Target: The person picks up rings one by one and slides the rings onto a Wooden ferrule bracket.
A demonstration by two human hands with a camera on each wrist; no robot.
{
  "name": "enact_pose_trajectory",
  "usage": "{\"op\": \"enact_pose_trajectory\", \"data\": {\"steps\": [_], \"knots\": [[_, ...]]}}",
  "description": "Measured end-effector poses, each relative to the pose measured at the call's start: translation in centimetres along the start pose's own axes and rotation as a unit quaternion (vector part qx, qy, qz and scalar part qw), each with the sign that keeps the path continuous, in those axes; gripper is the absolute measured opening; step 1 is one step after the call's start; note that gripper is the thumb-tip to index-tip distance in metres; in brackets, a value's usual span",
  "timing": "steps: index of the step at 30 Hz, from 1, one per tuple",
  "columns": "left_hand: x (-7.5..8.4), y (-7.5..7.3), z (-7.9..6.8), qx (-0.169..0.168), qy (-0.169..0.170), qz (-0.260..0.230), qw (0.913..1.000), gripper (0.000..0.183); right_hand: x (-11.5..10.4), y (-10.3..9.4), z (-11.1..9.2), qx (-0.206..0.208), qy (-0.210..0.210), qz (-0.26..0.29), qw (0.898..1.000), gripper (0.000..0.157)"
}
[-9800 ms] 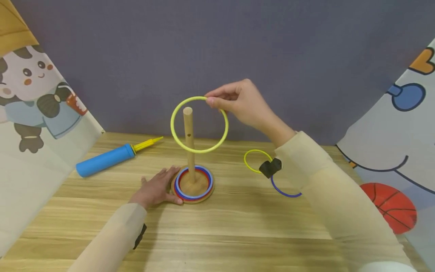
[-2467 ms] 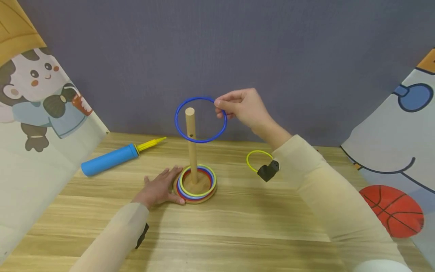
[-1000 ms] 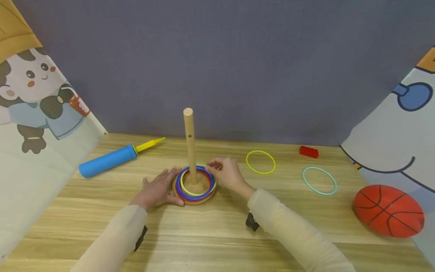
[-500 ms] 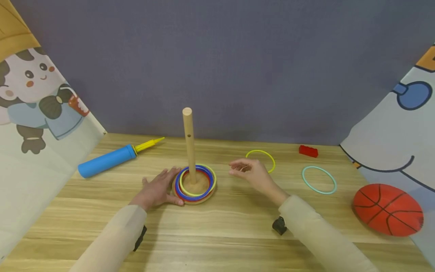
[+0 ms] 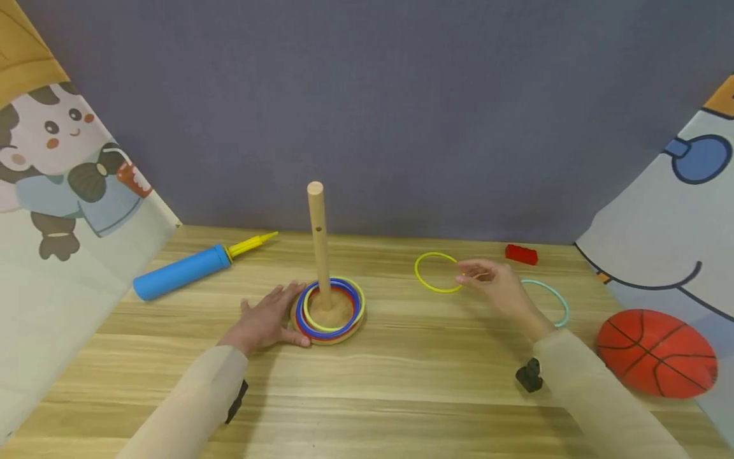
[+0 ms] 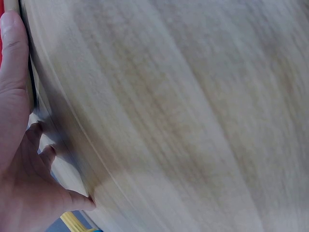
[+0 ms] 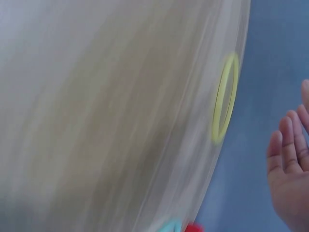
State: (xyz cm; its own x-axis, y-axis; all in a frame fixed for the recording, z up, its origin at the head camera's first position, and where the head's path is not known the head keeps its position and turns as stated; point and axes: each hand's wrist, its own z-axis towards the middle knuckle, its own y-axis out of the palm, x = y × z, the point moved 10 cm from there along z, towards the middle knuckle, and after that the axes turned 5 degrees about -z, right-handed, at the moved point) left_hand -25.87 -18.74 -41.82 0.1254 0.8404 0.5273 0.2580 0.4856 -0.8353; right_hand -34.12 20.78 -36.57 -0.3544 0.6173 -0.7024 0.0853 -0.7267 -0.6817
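Touching wooden base (image 5: 337, 313), left grip (image 5: 265, 320) splayed

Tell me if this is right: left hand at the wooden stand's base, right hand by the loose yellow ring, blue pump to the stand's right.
The side is wrong: the head view shows the blue pump left of the wooden stand. The left hand is at the stand's base, the right hand by the loose yellow ring.

Light falls soft and even; wrist views blur.
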Motion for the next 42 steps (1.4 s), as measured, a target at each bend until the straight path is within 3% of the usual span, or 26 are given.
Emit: {"op": "enact_pose_trajectory", "data": {"steps": [7,14,22,42], "knots": [[-0.2,0.1,0.1,-0.001,0.0,0.001,1.0,0.118,3.2,-3.6,-1.2,-0.013,0.015,-0.063,0.998,0.044],[-0.4,0.2,0.1,0.0,-0.001,0.002,1.0,0.118,5.1,-5.6,-2.4,0.027,0.02,-0.119,0.992,0.037],[-0.3,0.1,-0.1,-0.001,-0.001,-0.003,1.0,0.117,6.4,-6.0,-3.3,0.044,0.005,-0.153,0.987,0.032],[0.0,0.1,0.0,-0.005,-0.008,-0.006,0.9999,0.118,9.6,-5.1,-5.3,-0.025,0.077,-0.189,0.979,0.025]]}}
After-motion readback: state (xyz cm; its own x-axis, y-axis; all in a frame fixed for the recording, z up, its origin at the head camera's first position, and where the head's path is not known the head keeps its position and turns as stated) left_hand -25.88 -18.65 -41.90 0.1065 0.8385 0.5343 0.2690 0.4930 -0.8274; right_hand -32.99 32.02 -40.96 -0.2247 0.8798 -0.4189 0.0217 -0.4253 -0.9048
